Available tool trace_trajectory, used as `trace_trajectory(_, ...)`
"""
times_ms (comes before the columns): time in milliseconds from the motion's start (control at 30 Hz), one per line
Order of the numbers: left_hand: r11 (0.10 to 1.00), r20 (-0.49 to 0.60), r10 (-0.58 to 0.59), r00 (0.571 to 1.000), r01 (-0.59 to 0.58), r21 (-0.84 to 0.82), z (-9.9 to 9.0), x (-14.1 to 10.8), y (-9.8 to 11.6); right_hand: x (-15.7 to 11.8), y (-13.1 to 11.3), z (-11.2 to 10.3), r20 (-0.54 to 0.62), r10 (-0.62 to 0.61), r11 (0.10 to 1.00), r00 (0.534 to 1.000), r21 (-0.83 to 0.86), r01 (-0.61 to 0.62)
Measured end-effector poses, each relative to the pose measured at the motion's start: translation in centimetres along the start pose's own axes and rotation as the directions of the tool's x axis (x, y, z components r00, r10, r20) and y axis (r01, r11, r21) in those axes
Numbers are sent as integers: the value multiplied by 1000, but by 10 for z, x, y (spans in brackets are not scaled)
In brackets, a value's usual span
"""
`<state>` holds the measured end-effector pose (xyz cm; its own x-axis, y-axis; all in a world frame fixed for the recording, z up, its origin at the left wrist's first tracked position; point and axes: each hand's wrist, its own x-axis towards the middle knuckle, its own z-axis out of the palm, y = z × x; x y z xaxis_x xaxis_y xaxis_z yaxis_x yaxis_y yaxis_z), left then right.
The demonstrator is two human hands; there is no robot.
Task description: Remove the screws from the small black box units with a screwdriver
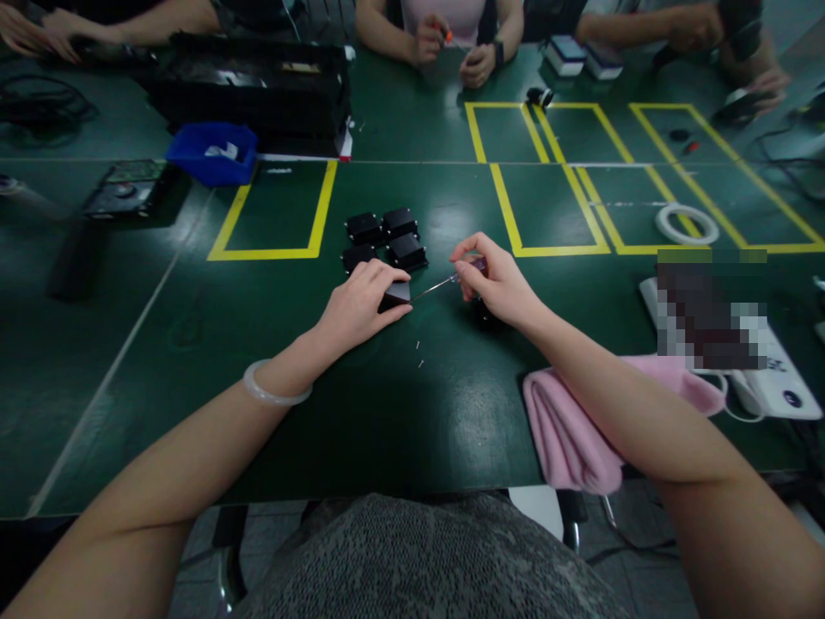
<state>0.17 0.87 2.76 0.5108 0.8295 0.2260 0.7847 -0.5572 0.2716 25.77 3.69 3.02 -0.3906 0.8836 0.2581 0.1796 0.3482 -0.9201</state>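
Your left hand [364, 301] clasps the box [398, 292]; from the box's right, your right hand [493, 277] pinches the screwdriver [455, 278], its long axis slanting down-left to the box's right end. On the green table [464, 421], four blocks [405, 249] sit just beyond the box, two screws [418, 345] nearer you.

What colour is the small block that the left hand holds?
The small block is black; the head view shows it best.
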Motion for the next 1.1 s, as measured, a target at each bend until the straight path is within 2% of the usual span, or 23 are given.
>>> trace_trajectory(267,1000,-11,7,1000,-7,-6,1,-1,-1,1,1,-2,37,28,999,999,-45,-27)
trace_trajectory(500,1000,-9,9,1000,-9,-2,1,-1,-1,0,-2,0,0,-10,1000,1000,0,10)
trace_trajectory(667,1000,-6,-1,1000,1,-9,0,-1,0,0,-5,-2,43,12,999,999,-48,-10)
trace_trajectory(933,1000,-5,6,1000,-6,-12,0,0,0,0,-1,0,6,-46,999,999,-11,47)
trace_trajectory(1100,1000,-10,2,1000,-2,-9,1,-1,-1,0,-2,-1,27,-8,999,1000,-38,9)
